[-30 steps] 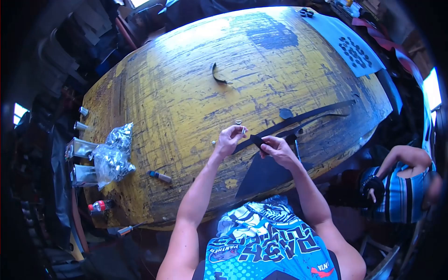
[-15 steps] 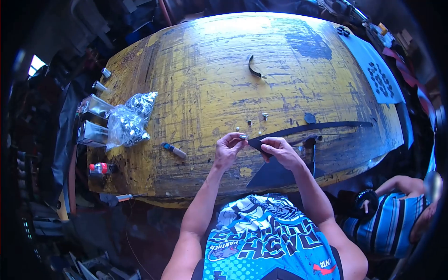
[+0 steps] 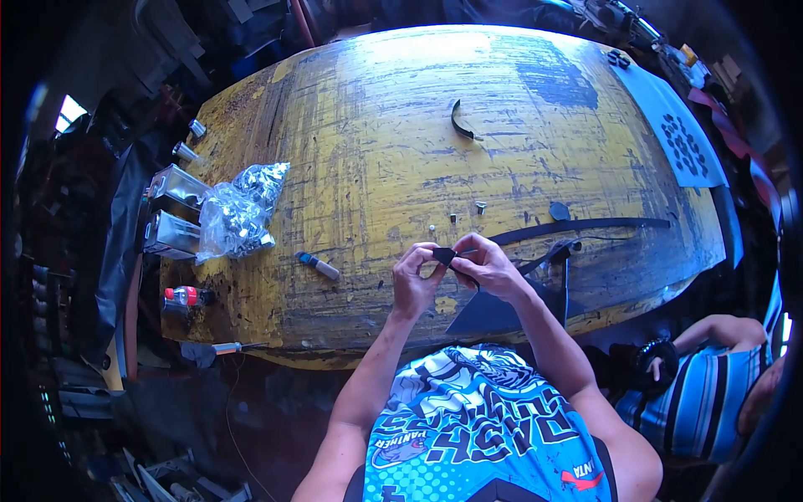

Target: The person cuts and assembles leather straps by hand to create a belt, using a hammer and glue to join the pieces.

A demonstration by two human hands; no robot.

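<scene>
My left hand (image 3: 415,274) is closed in a pinch on the tip of a black strap (image 3: 442,255). Right beside it, my right hand (image 3: 488,273) grips the same strap a little further along, with thumb and fingers pressed together. A thin dark piece sticks out above the right fingertips; I cannot make out what it is. Just beyond the hands lie a small metal fitting (image 3: 481,207), a small dark piece (image 3: 453,218) and a tiny white piece (image 3: 432,227). A long black strip (image 3: 585,226) runs off to the right.
Plastic bags of metal parts (image 3: 242,213), a blue-capped tube (image 3: 318,265) and a red-capped bottle (image 3: 186,295) are on the left of the worn yellow table (image 3: 376,125). A curved black strap (image 3: 458,121) lies further back. Another person (image 3: 694,393) sits at the right.
The hands have come closer together, and the strap's end is now in my left fingers. The small shiny piece seen at my left fingertips is out of sight.
</scene>
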